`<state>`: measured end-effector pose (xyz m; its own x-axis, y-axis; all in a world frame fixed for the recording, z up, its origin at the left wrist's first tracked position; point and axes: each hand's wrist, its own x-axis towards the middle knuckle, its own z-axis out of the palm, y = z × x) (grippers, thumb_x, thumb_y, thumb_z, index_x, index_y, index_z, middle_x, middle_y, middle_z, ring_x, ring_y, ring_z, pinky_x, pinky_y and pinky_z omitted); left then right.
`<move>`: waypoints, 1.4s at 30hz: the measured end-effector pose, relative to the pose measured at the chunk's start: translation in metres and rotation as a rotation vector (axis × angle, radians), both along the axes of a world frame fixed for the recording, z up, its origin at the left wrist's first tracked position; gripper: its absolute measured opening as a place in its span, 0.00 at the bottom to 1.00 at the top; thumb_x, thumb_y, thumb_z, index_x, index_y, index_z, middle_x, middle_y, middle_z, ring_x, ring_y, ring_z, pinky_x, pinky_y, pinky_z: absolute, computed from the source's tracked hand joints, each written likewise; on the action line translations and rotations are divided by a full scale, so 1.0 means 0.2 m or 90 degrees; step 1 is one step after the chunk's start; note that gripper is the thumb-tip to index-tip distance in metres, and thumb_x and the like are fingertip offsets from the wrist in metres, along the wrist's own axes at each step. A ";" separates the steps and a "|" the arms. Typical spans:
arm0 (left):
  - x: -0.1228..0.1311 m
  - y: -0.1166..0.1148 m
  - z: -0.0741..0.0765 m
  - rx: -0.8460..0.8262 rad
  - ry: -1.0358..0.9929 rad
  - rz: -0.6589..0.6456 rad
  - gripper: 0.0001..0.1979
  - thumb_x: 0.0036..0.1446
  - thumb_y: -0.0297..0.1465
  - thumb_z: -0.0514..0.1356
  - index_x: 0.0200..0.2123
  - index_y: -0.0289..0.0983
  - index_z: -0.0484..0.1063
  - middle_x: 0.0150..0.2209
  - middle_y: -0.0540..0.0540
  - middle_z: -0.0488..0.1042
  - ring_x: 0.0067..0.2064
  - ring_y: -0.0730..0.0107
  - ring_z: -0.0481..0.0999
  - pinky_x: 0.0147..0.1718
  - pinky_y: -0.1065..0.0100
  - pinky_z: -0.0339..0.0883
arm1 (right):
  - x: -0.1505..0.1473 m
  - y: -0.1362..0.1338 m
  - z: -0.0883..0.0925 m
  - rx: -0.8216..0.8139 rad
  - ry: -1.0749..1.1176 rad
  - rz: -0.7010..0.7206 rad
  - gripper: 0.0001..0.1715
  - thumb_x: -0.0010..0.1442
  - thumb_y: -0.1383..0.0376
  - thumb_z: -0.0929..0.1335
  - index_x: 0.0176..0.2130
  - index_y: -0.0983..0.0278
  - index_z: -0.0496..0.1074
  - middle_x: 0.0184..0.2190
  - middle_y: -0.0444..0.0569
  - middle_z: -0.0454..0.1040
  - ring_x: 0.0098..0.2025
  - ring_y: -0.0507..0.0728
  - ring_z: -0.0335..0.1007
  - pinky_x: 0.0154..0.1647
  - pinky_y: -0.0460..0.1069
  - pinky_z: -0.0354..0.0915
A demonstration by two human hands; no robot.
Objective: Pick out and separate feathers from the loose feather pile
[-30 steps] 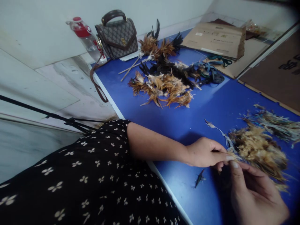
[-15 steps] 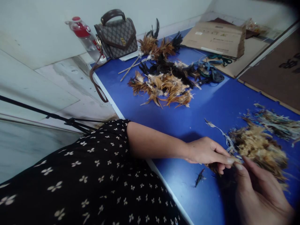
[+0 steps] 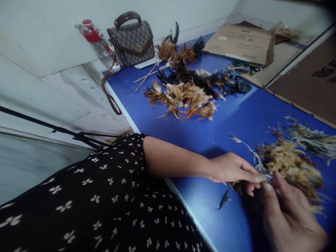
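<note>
My left hand (image 3: 240,171) is closed over the blue table (image 3: 223,126), thumb and fingers pinching a small bunch of brown feathers (image 3: 237,186). The feathers stick out under the palm, partly hidden by it. At the quill end, my right hand (image 3: 291,210) meets the left fingertips with thumb and forefinger close together; whatever lies in that pinch is too small to make out. Just beyond the hands lies a pile of tan and brown feathers (image 3: 291,161), with a pale blue strip (image 3: 256,155) beside it. A small dark feather (image 3: 224,199) rests below my left wrist.
Golden-brown feather bunches (image 3: 186,98) and black feathers (image 3: 181,75) spread across the back, near feather dusters with sticks (image 3: 147,77). A handbag (image 3: 132,42) and a red-capped bottle (image 3: 97,43) stand at the back left. Cardboard (image 3: 240,42) lies behind. More bluish feathers (image 3: 312,138) sit right.
The fingers of my right hand have shifted slightly at the left fingertips, the forefinger a little higher. The feather bunch remains in my left hand. The piles have not moved.
</note>
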<state>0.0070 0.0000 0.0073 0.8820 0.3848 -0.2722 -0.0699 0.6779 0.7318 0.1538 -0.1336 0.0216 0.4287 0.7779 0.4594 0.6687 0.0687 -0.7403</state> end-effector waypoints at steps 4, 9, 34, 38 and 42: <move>0.00 0.00 0.01 0.014 0.004 -0.016 0.20 0.59 0.44 0.80 0.32 0.35 0.80 0.26 0.51 0.79 0.31 0.73 0.79 0.42 0.67 0.72 | 0.02 0.00 0.00 -0.014 -0.007 0.033 0.28 0.66 0.52 0.79 0.64 0.49 0.84 0.49 0.52 0.84 0.41 0.59 0.77 0.44 0.58 0.73; -0.01 0.00 0.01 0.031 0.000 -0.019 0.21 0.58 0.45 0.80 0.32 0.36 0.80 0.26 0.52 0.79 0.31 0.74 0.78 0.41 0.68 0.71 | 0.05 0.01 -0.02 -0.008 -0.005 0.088 0.24 0.67 0.56 0.79 0.61 0.45 0.86 0.49 0.49 0.84 0.41 0.58 0.78 0.42 0.56 0.72; 0.02 0.06 -0.02 -0.042 -0.036 -0.190 0.25 0.31 0.37 0.90 0.30 0.34 0.84 0.28 0.46 0.80 0.33 0.64 0.84 0.36 0.64 0.76 | 0.12 -0.05 0.08 -0.124 0.071 0.086 0.12 0.61 0.48 0.81 0.44 0.48 0.90 0.50 0.48 0.86 0.50 0.65 0.83 0.58 0.65 0.75; 0.02 0.06 -0.05 -0.035 -0.050 -0.191 0.26 0.30 0.37 0.90 0.31 0.35 0.85 0.28 0.48 0.80 0.34 0.64 0.85 0.36 0.64 0.77 | 0.17 -0.03 0.05 -0.119 0.033 0.091 0.14 0.62 0.47 0.81 0.38 0.53 0.88 0.49 0.50 0.86 0.49 0.66 0.84 0.61 0.66 0.75; 0.00 0.05 -0.05 0.050 -0.035 -0.172 0.24 0.37 0.41 0.88 0.32 0.36 0.84 0.28 0.49 0.81 0.32 0.68 0.84 0.33 0.69 0.73 | 0.19 -0.02 0.00 -0.093 -0.005 0.111 0.12 0.64 0.48 0.79 0.39 0.52 0.87 0.47 0.49 0.86 0.49 0.65 0.84 0.60 0.65 0.76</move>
<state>0.0079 0.0093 -0.0023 0.9681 0.1516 -0.1994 0.0644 0.6186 0.7831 0.1920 -0.1370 0.0209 0.2788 0.8984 0.3393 0.6617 0.0764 -0.7459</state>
